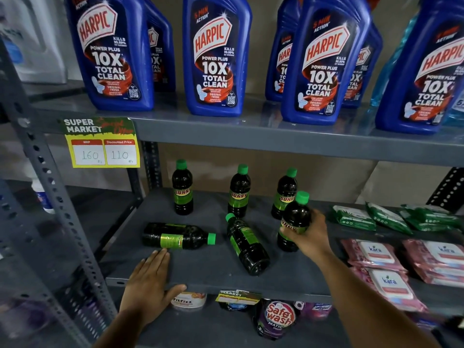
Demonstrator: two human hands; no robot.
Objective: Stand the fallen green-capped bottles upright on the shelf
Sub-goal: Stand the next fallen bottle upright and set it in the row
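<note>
The middle shelf (200,277) carries six green-capped SUNNY bottles. Three stand upright along the back: one at left (182,188), one at centre (239,192), one at right (285,194). A fourth bottle (292,222) stands in front of the right one, with the right hand (310,234) wrapped around its labelled midsection, fingers curled on the far side and thumb on the near side. Whether its base rests fully on the shelf cannot be confirmed.

Two bottles remain fallen. One (178,237) lies on its side near the front left, cap pointing right. The other (247,244) lies at the centre, cap pointing toward the back, base toward the front edge.

The left hand (148,285) lies flat on the shelf edge, fingers extended and together, thumb spread along the front lip; it grips nothing. Its fingertips sit just beside the left fallen bottle.

Handling: the bottles appear to be rigid plastic, filled with dark liquid, so expect moderate weight and a round body prone to rolling. The film label looks slick. Grasp around the midsection at the label, pivot the cap upward, and seat the base flat, clear of neighbouring bottles, since the tall narrow form probably tips easily.
</note>
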